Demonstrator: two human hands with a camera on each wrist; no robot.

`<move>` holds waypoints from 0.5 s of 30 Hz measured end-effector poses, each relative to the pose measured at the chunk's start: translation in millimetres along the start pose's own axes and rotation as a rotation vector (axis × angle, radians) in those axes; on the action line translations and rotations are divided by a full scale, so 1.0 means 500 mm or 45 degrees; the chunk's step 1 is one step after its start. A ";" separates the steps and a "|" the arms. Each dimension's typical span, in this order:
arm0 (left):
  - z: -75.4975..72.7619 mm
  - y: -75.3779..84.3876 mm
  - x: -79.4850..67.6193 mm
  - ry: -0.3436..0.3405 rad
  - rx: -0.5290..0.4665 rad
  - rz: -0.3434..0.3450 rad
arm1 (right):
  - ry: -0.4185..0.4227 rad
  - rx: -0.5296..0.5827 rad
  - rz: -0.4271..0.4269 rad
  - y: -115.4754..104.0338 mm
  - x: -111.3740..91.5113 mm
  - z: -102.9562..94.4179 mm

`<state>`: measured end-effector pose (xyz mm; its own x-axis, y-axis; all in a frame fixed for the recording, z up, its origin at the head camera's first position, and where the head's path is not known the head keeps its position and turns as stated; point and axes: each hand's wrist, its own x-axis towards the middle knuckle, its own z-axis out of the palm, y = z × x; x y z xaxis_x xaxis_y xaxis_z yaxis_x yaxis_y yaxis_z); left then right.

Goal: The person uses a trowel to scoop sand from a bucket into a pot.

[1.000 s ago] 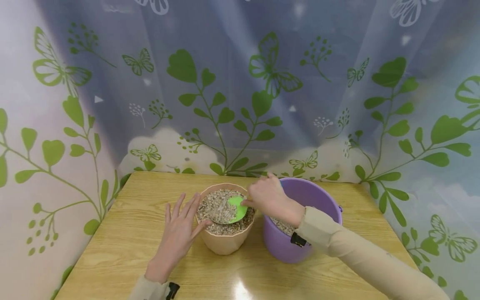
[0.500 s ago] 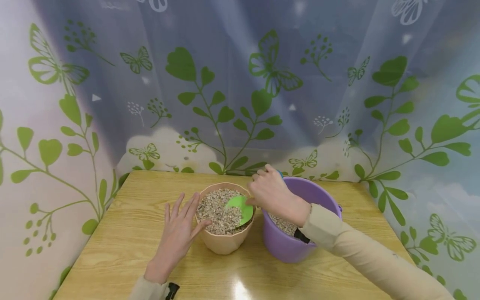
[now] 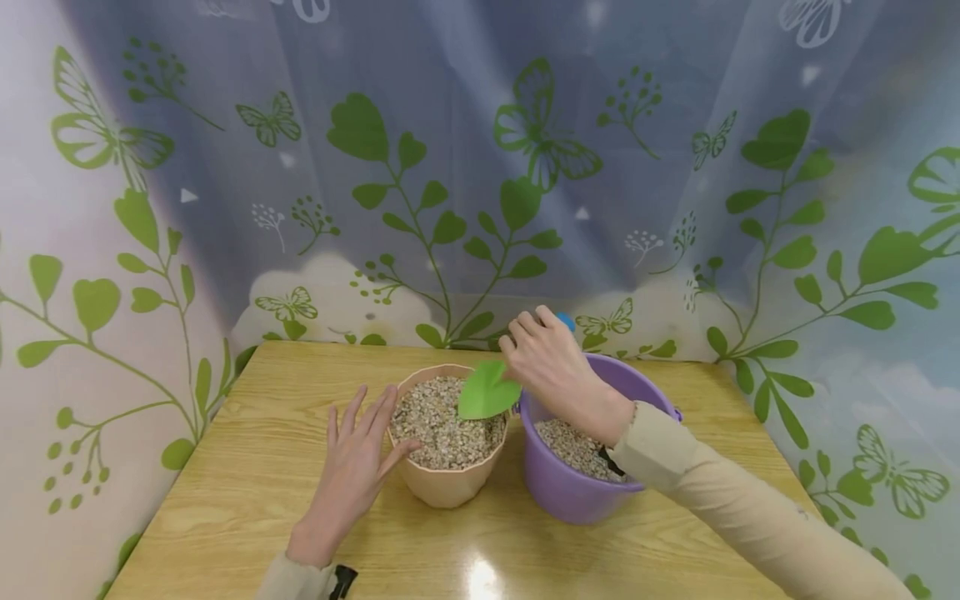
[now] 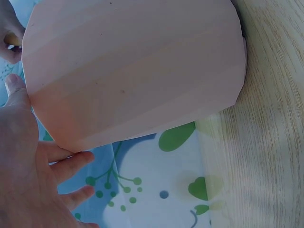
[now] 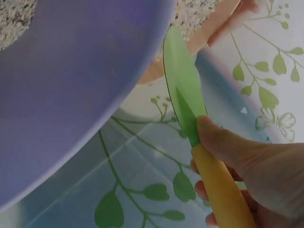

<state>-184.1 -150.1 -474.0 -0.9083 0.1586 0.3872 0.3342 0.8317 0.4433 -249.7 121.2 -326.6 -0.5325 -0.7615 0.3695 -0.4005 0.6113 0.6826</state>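
My right hand (image 3: 551, 358) grips the yellow handle (image 5: 223, 190) of a small trowel whose green blade (image 3: 489, 392) hangs over the right rim of a peach flower pot (image 3: 448, 483). The blade looks turned over, its back facing up, with no gravel on it. Pale gravel (image 3: 442, 421) fills the pot to near its rim. My left hand (image 3: 352, 475) rests against the pot's left side, fingers spread and straight, thumb at the rim. Below the right forearm stands a purple bucket (image 3: 570, 500), partly covered by that arm, with more gravel (image 3: 573, 446) inside.
Both containers stand side by side on a wooden table (image 3: 292, 400). Behind and beside it hangs a curtain (image 3: 465, 250) printed with leaves and butterflies. The bucket's near rim lies under the right sleeve (image 3: 667, 446).
The gravel on the trowel's blade has gone into the pot. My right hand has lifted and turned the trowel, moving it up toward the bucket side. The left hand has stayed in place.
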 end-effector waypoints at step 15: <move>0.000 0.004 0.000 -0.005 -0.010 -0.006 | 0.214 0.325 0.540 0.069 -0.124 0.002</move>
<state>-183.7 -148.4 -473.2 -0.9107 0.1570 0.3821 0.3321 0.8284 0.4510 -231.1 189.6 -326.8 -0.5688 -0.4469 0.6905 -0.3560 0.8905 0.2831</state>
